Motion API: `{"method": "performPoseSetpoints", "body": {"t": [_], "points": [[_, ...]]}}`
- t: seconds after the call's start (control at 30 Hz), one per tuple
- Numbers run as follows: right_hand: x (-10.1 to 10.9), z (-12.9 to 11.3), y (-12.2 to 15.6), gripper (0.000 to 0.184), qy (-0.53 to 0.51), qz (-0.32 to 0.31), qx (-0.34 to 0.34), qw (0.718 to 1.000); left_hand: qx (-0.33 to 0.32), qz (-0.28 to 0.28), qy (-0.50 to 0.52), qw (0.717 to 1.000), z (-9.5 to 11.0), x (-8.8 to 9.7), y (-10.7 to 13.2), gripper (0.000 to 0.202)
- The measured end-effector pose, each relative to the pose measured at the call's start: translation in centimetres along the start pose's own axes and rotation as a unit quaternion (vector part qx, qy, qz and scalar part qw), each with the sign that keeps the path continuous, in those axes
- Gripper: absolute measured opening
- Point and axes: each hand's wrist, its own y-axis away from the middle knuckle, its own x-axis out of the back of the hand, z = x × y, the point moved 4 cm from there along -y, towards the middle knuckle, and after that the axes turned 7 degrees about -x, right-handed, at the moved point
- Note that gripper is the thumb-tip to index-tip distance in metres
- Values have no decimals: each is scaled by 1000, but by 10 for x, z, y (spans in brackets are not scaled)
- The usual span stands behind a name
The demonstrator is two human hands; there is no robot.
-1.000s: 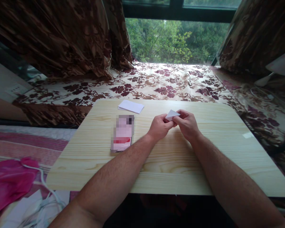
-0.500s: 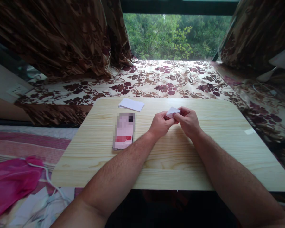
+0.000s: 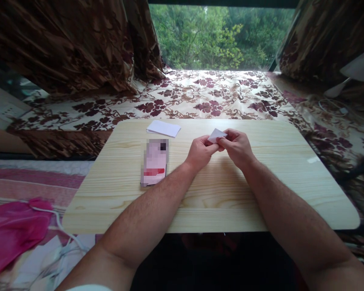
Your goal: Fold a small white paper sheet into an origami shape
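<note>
Just above centre of the frame, the left hand [image 3: 200,152] and right hand [image 3: 237,147] meet, fingers pinched shut on a small folded white paper [image 3: 216,134], raised off the bench [image 3: 291,194], likely to press its crease. A paper stack [image 3: 164,128] and phone [image 3: 154,162] lie left.

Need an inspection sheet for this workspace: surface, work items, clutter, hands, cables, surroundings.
Surface: light wooden table, flat, rounded corners.
Work items: small folded white paper, held just above the table; stack of white sheets near the far edge.
Clutter: phone lying flat, left of the hands; pink cloth off the table.
Hands: left hand and right hand both pinch the folded paper.
Cables: white cable by the pink cloth.
Surroundings: floral cloth, curtains, window onto trees.
</note>
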Motion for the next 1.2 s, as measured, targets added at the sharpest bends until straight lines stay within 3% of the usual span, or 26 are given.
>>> {"method": "performPoseSetpoints", "body": {"t": [0.17, 0.37, 0.6, 0.93, 1.2], "points": [[-2, -1, 1, 24, -23, -9, -19, 1000, -10, 28, 3, 1000, -3, 4, -1, 12], [0, 1, 0, 20, -34, 0, -27, 999, -18, 39, 8, 999, -7, 5, -1, 16], [-1, 1, -1, 18, -10, -4, -23, 1000, 7, 89, 121, 989, -3, 10, -2, 30], [-3, -2, 2, 21, 12, -17, -28, 999, -24, 115, 96, 988, -14, 11, -6, 29], [-3, -3, 3, 23, 14, -14, -26, 999, -44, 103, 56, 992, -18, 13, -7, 29]]}}
